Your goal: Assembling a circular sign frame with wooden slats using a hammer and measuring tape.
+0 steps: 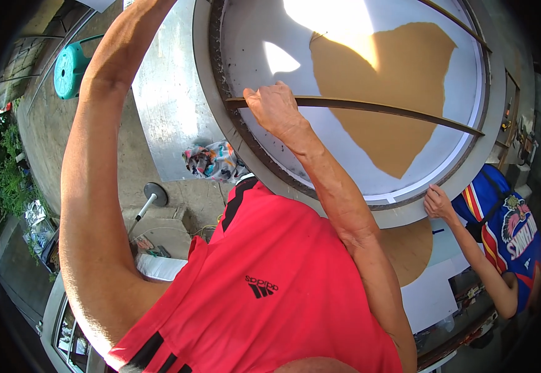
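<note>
Right hand: the right hand (276,109) is closed over a thin dark metal bar (370,107), fingers curled round it near its left end; the forearm runs down toward five o'clock into the red shirt.
Left hand: out of the picture. The left arm (90,155) rises from the lower left to the top edge at about eleven o'clock and the hand passes beyond the frame, so I cannot tell whether it is open or holding anything.
Bar: it spans the big ring like a chord, from nine o'clock on the rim, where the hand grips it, across to about three o'clock.
Ring: a large round grey metal frame with a dark inner rim (220,105) fills the upper middle and right of the view; a second dark bar crosses its top right edge.
Panel: inside the ring lies a white sheet (251,31) with a tan, irregular cardboard-coloured patch (395,99) at its centre, and bright sunlight falls on it at twelve o'clock.
Other person: at four o'clock a person in a blue jersey has a hand (438,204) touching the outer edge of the ring from below.
Shirt: the wearer's red shirt with black stripes (270,286) takes up the bottom centre.
Surroundings: a crumpled multicoloured cloth (211,160) sits just beside the ring at eight o'clock; a teal plastic stool (71,68) stands well apart at ten o'clock; green plants (0,168) line the left edge at nine o'clock.
</note>
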The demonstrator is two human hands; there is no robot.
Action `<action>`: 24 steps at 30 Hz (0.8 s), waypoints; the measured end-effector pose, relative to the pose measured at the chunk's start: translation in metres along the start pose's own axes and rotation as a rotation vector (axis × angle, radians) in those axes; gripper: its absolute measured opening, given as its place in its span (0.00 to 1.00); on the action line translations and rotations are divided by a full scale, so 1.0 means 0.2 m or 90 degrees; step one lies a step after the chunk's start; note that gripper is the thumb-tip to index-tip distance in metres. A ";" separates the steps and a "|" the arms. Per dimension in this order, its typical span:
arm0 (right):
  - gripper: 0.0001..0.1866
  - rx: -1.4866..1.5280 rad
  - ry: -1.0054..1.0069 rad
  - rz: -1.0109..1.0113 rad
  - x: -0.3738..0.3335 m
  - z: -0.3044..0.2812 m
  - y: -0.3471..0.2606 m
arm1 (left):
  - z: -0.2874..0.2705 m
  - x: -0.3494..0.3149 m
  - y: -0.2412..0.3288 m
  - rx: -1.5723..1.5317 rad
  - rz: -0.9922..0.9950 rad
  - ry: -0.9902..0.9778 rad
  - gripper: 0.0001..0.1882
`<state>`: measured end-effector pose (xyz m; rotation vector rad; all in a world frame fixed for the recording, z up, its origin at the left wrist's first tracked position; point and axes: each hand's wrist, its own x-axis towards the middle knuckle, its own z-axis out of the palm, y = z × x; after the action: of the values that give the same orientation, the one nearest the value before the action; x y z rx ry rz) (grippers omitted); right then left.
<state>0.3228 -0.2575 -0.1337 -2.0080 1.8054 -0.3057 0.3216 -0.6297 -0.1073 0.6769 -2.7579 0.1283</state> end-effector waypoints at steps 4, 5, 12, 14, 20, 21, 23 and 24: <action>0.02 0.070 0.010 0.007 -0.01 0.01 0.02 | -0.08 -0.02 0.07 -0.097 -0.021 0.008 0.62; 0.03 0.073 0.016 0.001 -0.02 0.01 0.03 | -0.10 0.05 0.08 -0.140 -0.099 -0.232 0.50; 0.30 0.098 -0.046 0.038 -0.06 -0.04 0.02 | -0.07 0.03 0.16 -0.287 -0.029 -0.070 0.58; 0.30 0.051 -0.013 0.023 -0.06 -0.03 0.00 | -0.07 0.04 0.15 -0.287 -0.105 -0.163 0.58; 0.35 0.049 -0.045 0.034 -0.06 -0.03 -0.01 | -0.08 0.04 0.16 -0.295 -0.073 -0.116 0.57; 0.37 0.046 -0.042 0.035 -0.07 -0.04 0.00 | -0.08 0.03 0.16 -0.303 -0.046 -0.088 0.57; 0.38 0.037 -0.004 0.008 -0.08 -0.07 0.00 | -0.07 0.03 0.16 -0.307 -0.035 -0.084 0.58; 0.40 0.041 0.034 -0.014 -0.09 -0.08 0.00 | -0.07 0.03 0.15 -0.318 -0.042 -0.082 0.59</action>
<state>0.3132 -0.2419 -0.1186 -1.9933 1.7835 -0.4223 0.3051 -0.6036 -0.0929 0.6499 -2.7117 -0.6179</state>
